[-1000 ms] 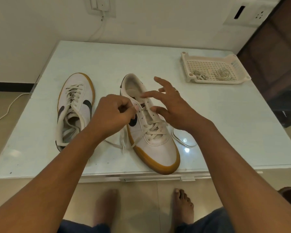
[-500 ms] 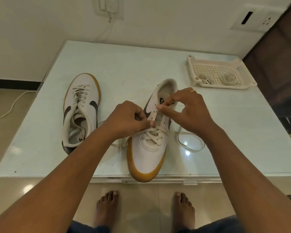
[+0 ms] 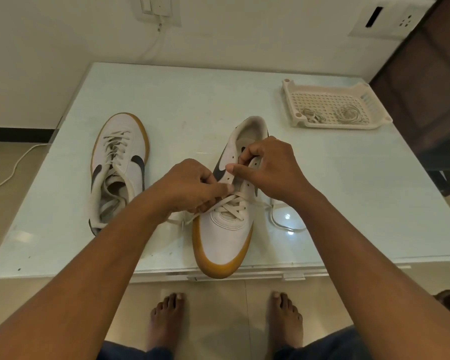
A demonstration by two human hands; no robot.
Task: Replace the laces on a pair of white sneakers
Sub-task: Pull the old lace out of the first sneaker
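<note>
Our left hand pinches the lace; our right hand grips the right sneaker by its upper. We should ease each crossing out evenly.

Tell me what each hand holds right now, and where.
Left hand pinches the lace where it leaves the crossed rows; right hand grips the near sneaker at its unlaced upper eyelet flap.

Lettering and numbers: none legible. Brand sign: dark swoosh mark on the side of the held sneaker, just beyond the left hand and beside the right hand. Two like marks on the other sneaker, left of both hands.
</note>
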